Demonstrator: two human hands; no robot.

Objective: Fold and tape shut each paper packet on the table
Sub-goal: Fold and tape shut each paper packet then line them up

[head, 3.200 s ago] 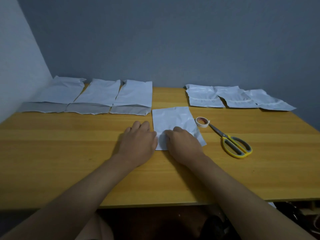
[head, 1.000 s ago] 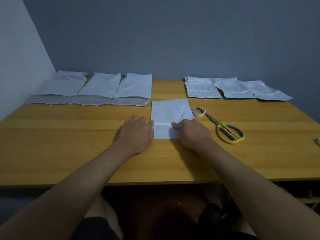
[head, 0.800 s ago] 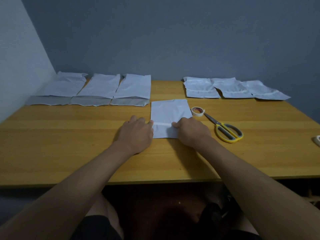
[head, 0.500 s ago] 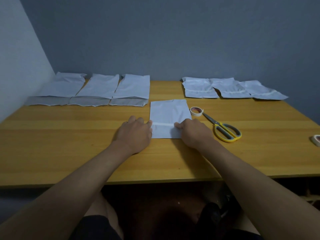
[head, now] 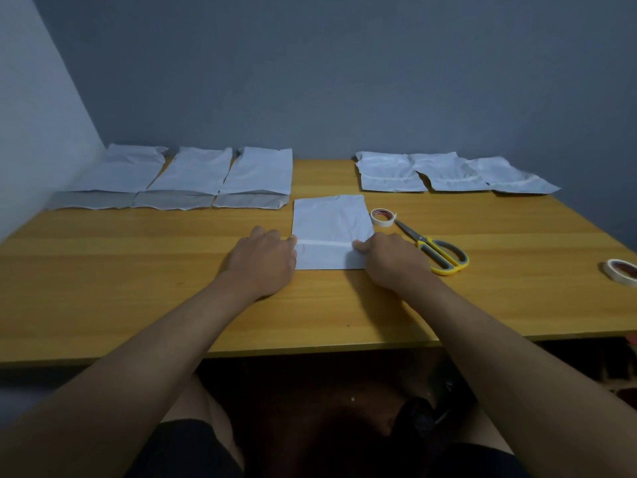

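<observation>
A wooden table (head: 138, 277) is standing against grey walls; the packet (head: 329, 224) is lying mid-table, tape roll (head: 383, 217) just right; left hand (head: 263, 262) and right hand (head: 393, 262), fingers curled, are pressing its folded flap.

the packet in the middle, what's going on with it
A person is working on the packet at the middle of the table. Its near end is folded over, with a strip of tape across the fold. The left hand and right hand press on the strip's two ends. A tape roll and scissors lie just right of it. Three packets wait at the back left, and three more lie at the back right.
</observation>
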